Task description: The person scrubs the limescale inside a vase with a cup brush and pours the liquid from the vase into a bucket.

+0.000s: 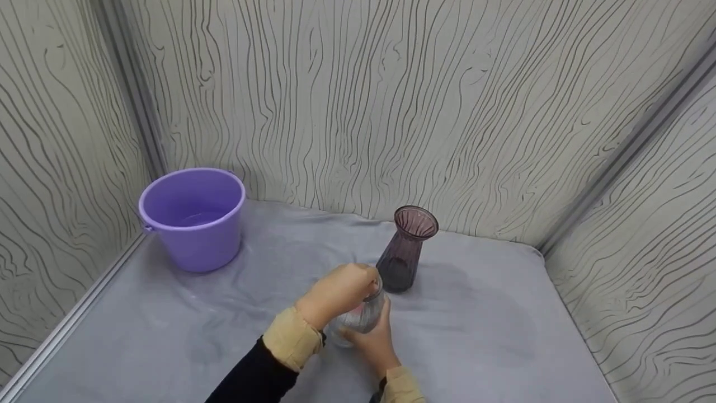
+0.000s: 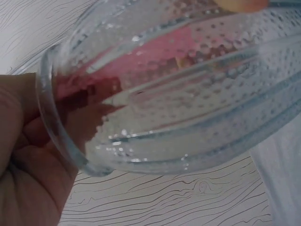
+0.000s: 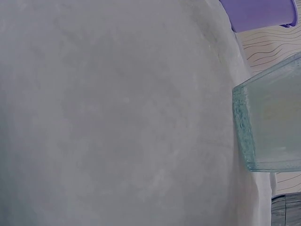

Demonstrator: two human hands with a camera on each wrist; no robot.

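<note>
A clear glass jar [image 1: 356, 323] with ribbed, dimpled sides is tilted between the two hands in the head view. My right hand [image 1: 379, 342] grips its body from the near right side, thumb and fingers around the glass. At the mouth, my left hand [image 1: 342, 290] reaches in with its fingers. Through the glass in the left wrist view, those fingers hold a pink cloth-like piece [image 2: 155, 49] inside the jar; its exact kind is blurred by the dimples. The jar's thick base [image 3: 243, 127] shows in the right wrist view, where the right hand is out of sight.
A purple glass vase [image 1: 404, 252] with a flared rim stands just behind the jar. At the back left sits a purple bucket [image 1: 204, 246]. Grey cloth [image 1: 475, 347] covers the table, and wood-patterned panels [image 1: 335, 112] enclose it at the back and sides.
</note>
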